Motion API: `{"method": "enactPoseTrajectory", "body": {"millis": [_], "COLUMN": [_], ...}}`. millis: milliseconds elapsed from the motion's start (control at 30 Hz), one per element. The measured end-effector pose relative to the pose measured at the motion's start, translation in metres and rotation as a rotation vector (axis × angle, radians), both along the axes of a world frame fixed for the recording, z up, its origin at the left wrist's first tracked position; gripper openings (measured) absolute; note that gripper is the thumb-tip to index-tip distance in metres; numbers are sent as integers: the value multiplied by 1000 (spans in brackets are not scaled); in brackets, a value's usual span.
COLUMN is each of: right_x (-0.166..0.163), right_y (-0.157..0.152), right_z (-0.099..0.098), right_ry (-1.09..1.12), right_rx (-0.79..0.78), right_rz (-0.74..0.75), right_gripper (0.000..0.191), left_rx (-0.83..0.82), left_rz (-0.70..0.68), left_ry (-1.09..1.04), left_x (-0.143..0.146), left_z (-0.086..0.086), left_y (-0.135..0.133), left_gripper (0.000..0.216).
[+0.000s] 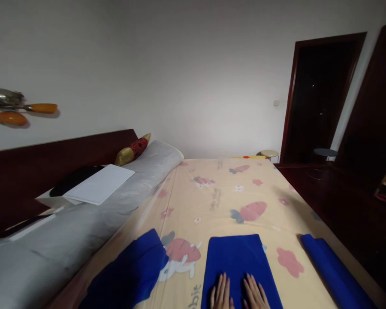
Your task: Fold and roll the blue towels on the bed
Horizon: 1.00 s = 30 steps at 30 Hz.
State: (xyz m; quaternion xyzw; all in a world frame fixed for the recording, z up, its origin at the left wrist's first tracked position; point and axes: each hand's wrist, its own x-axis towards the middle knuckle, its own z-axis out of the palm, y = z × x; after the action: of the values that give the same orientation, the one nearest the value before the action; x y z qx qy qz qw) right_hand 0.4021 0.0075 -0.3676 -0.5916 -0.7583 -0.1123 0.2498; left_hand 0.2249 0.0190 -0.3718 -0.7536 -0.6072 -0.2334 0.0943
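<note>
A blue cloth (234,253), folded into a flat rectangle, lies on the bed at the bottom centre. On its left half my left hand (222,294) rests flat with the fingers stretched out. My right hand (254,294) lies palm down on the right half, fingers slightly spread. Neither hand grips anything. To the left is a second blue cloth (141,262), loosely laid and partly in shadow. A third blue cloth (331,266), in a long narrow fold, lies near the bed's right edge. The near end of the middle cloth is cut off by the frame.
The bed has a cream sheet (218,223) printed with carrots and rabbits. Along its left side runs a long grey pillow (93,231) with a white flat box (99,184) on it. A red and gold cushion (133,150) leans at the headboard (67,150). Stools (269,153) stand beyond.
</note>
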Motion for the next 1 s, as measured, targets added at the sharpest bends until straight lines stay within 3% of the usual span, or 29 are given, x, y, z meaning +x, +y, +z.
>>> {"method": "enactPoseTrajectory", "body": {"millis": [67, 133, 200, 300, 367, 467, 633, 700, 767, 867, 933, 1000], "right_x": [-9, -7, 6, 42, 64, 79, 50, 26, 4, -7, 7, 32], "right_y": [28, 52, 69, 82, 83, 81, 88, 94, 102, 113, 117, 119], "right_z": [19, 36, 49, 54, 52, 48, 56, 63, 70, 76, 76, 73], "right_ry": [-16, 10, 62, 139, 156, 130, 69, 88, 123, 149, 153, 155], "right_rx": [-58, -153, -259, -371, -402, -422, -428, -413, -417, -457, -464, -446], "right_rz": [148, 205, 185, 2, -112, -148, -272, -207, -27, 162, 94, -57], "right_gripper": [44, 46, 47, 54, 61, 64, 58, 55, 53, 51, 53, 59], "left_rx": [-112, -225, -301, -350, -362, -366, -353, -334, -328, -366, -365, -317], "left_rz": [-155, -222, -211, -65, 0, 0, 61, 29, -87, -234, -164, 10], "left_ry": [21, 31, 34, 43, 54, 64, 77, 61, 39, 26, 29, 38], "left_x": [13, 16, 7, -19, -34, -43, -27, -13, 0, 8, 1, -11], "left_z": [23, 47, 67, 85, 90, 90, 86, 85, 85, 88, 91, 93], "left_y": [24, 47, 66, 83, 87, 86, 88, 92, 99, 111, 118, 123], "left_gripper": [58, 61, 59, 52, 51, 51, 54, 58, 61, 58, 54, 52]}}
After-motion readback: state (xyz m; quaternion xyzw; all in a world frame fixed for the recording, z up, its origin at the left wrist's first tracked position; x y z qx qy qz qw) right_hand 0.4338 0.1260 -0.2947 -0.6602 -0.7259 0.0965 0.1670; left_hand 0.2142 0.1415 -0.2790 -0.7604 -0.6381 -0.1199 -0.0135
